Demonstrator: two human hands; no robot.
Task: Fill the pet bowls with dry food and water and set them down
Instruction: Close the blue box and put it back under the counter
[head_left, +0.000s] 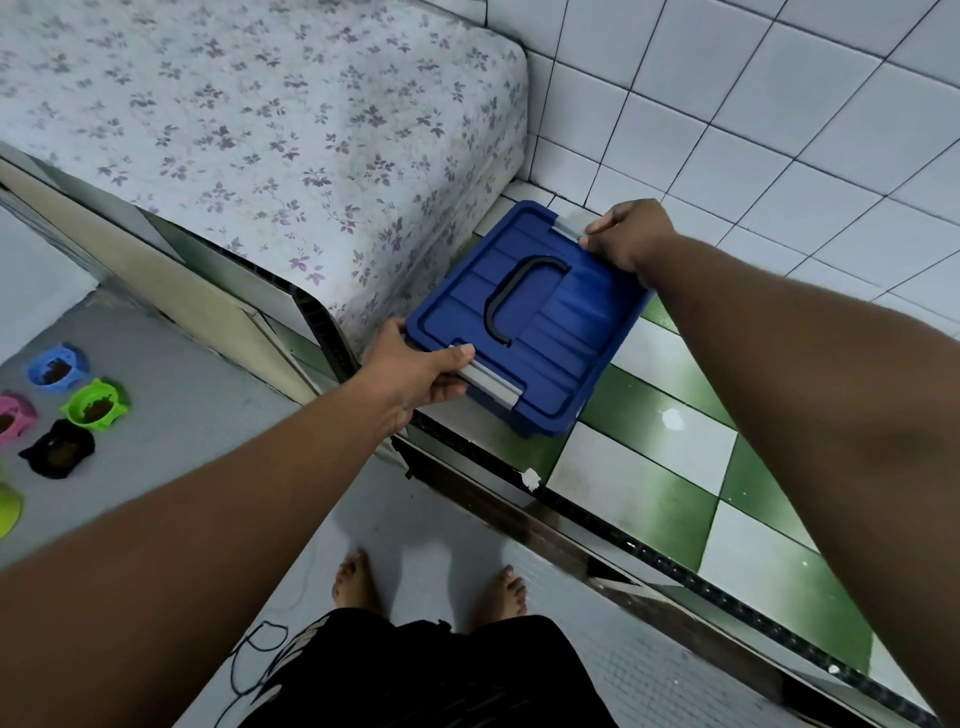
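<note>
A blue lidded storage box (550, 312) with a black handle and grey side latches sits on a green-and-white tiled ledge (675, 457). My left hand (415, 374) grips its near grey latch, thumb on top. My right hand (631, 234) holds the far latch at the box's back corner. On the grey floor at the left stand several cat-shaped pet bowls with brown dry food in them: blue (56, 368), green (96, 404), pink (13, 418) and black (60, 449). A light green bowl (8, 509) is cut off by the left edge.
A mattress with a floral cover (260, 130) lies on a low frame just left of the box. White tiled walls (779, 104) close the right side. My bare feet (358, 582) stand on the grey floor, with a black cord (260, 660) beside them.
</note>
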